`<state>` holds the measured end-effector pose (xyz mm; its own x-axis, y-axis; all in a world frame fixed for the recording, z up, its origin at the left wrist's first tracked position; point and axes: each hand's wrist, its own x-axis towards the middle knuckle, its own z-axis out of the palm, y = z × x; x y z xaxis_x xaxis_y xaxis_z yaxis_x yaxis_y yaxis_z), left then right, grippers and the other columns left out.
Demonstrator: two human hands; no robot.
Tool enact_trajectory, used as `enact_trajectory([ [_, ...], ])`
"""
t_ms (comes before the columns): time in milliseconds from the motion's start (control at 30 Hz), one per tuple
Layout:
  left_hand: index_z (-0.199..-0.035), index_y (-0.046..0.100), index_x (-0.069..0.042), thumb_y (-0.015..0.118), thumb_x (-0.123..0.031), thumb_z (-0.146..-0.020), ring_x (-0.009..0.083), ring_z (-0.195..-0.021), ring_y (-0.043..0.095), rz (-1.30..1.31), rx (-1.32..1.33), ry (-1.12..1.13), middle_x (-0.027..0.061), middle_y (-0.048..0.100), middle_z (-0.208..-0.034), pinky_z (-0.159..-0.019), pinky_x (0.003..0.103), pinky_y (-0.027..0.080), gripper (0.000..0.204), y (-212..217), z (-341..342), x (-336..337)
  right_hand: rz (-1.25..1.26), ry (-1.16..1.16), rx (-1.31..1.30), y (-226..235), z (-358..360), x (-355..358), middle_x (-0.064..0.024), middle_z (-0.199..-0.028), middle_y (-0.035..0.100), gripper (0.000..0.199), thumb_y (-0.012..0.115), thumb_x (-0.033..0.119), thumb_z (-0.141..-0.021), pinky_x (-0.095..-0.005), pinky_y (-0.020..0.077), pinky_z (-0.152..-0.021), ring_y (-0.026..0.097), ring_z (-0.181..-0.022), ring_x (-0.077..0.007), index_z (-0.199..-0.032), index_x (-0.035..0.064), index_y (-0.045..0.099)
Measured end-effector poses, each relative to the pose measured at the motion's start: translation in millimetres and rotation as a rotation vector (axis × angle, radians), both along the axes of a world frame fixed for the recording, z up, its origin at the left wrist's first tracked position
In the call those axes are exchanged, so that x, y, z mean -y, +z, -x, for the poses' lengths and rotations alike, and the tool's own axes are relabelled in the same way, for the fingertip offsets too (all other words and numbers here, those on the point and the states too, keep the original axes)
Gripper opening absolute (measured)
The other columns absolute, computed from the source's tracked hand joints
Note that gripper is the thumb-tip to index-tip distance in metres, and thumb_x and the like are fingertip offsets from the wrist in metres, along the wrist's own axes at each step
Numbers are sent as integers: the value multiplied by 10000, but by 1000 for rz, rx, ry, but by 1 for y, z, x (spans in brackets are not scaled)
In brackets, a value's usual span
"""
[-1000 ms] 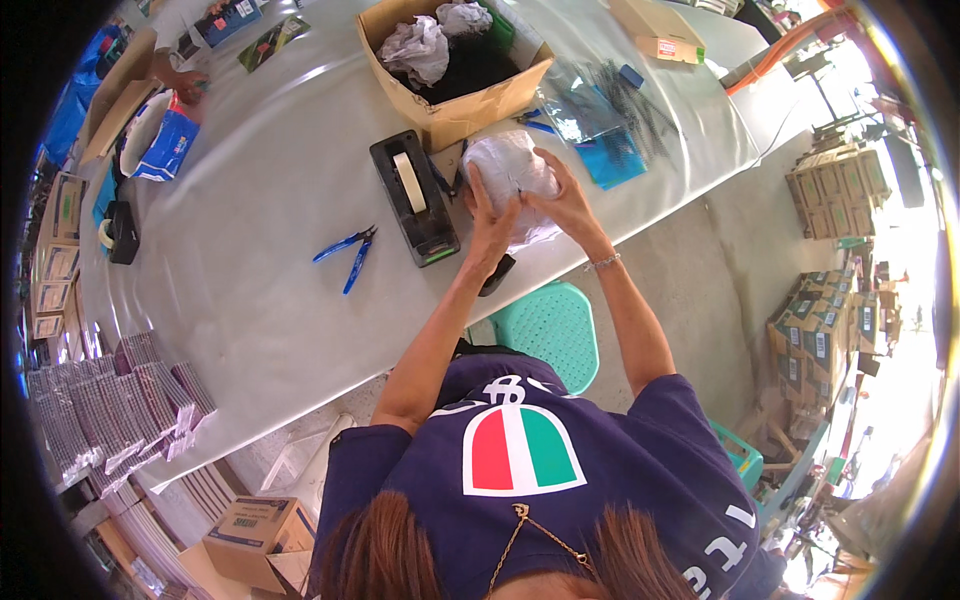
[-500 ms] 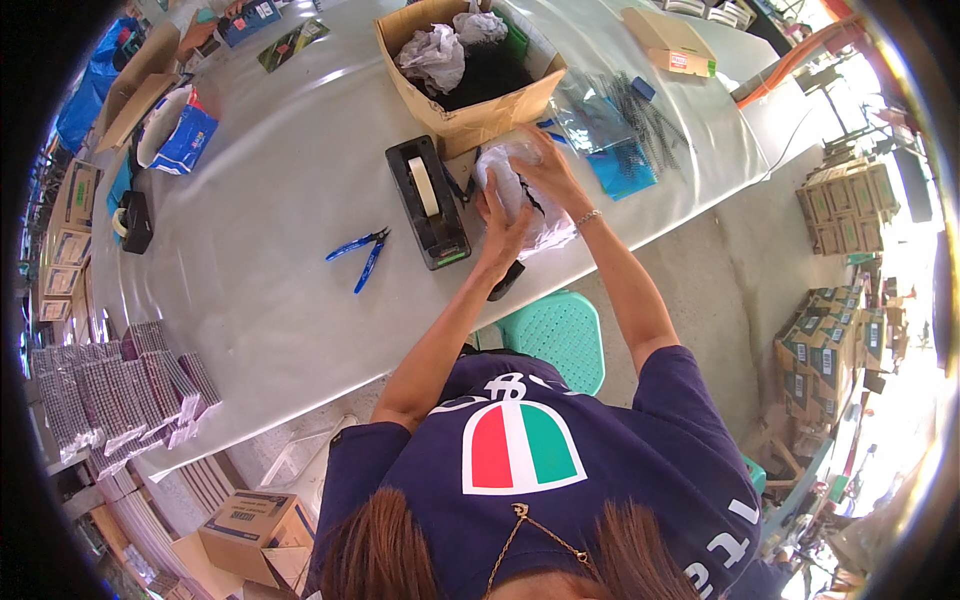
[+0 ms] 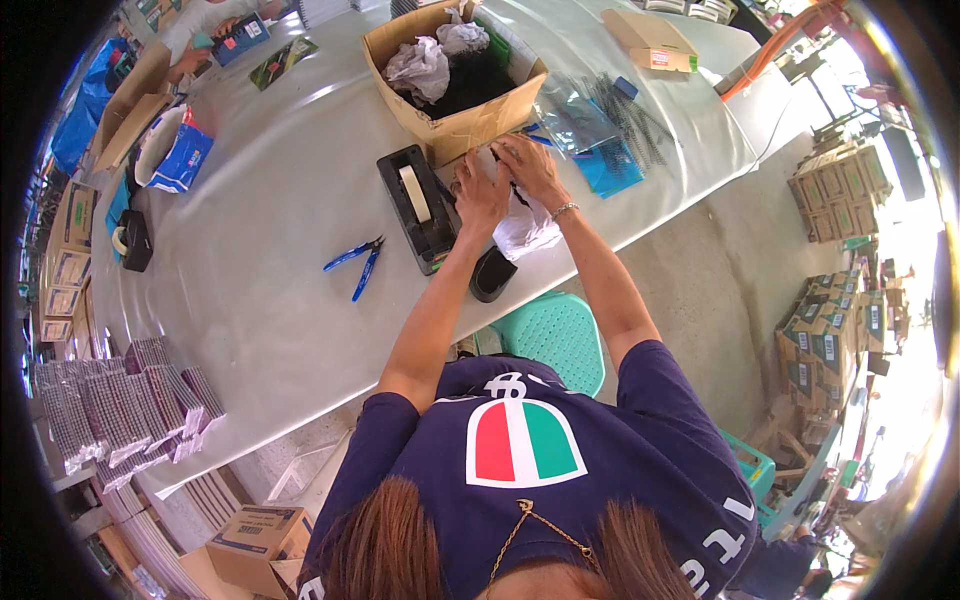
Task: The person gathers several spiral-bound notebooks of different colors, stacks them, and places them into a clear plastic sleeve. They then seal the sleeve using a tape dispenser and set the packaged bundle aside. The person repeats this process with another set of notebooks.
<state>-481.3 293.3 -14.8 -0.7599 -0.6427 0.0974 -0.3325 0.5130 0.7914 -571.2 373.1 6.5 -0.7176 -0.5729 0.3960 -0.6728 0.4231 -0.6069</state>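
Both hands are close together at the front of a cardboard box, over a crumpled white plastic bag. My left hand has its fingers bent over the bag's far end, beside the black tape dispenser. My right hand grips the bag from the right, its fingers curled near the left fingertips. Something black shows in the bag's folds between the hands, too little of it to name. A black, rounded, hollow-looking object lies at the table edge, below my left wrist.
Blue-handled nippers lie spread left of the dispenser. The box holds black stuff and crumpled white wrapping. Clear bags with dark wiry strips lie to the right. A green stool stands by the table. Another person's arm shows far left.
My hands have gone from holding the bag raised and rounded to pressing lower over it, nearer the box. The left hand has moved farther away, uncovering the black object at the table edge.
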Motion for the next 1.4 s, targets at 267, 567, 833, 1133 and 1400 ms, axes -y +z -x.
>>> enact_trajectory([
  [267,-1290,390,-72,417,-270,-961,494,-887,622,126,-3,-48,221,513,-1208,-741,552,525,385,-4,3,4,14,-23,24,-2,-1,-3,-153,-869,676,233,582,285,-919,-449,494,-680,633,-803,-378,-934,72,675],
  [567,-1298,395,-79,443,-234,-951,501,-1094,527,79,-210,-38,209,474,-1283,-874,571,470,383,-18,-1,-6,189,88,112,5,3,-8,-202,-1141,627,336,565,265,-931,-404,464,-899,595,-1043,-378,-1180,45,612],
  [833,-1177,474,-32,571,-257,-872,312,-1377,325,303,-170,-599,146,423,-1374,-1046,665,236,392,18,-70,-7,-197,-312,79,-14,-91,-64,-295,-1362,442,670,601,379,-904,-496,384,-1008,468,-1216,-450,-1399,-17,383],
  [1133,-1162,522,-33,691,-516,-769,319,-1256,419,535,-141,-821,154,499,-1238,-1060,550,302,645,33,-65,14,-405,-415,24,-4,-94,-55,-188,-1293,527,447,430,322,-997,-494,413,-915,549,-1089,-373,-1404,138,437],
  [1400,-1122,509,3,745,-367,-752,341,-1197,428,490,-25,-853,152,476,-1156,-974,479,402,574,47,-63,7,-235,-511,-42,-5,-96,-50,-128,-1133,618,355,417,267,-1007,-455,454,-841,584,-999,-329,-1287,116,575],
])
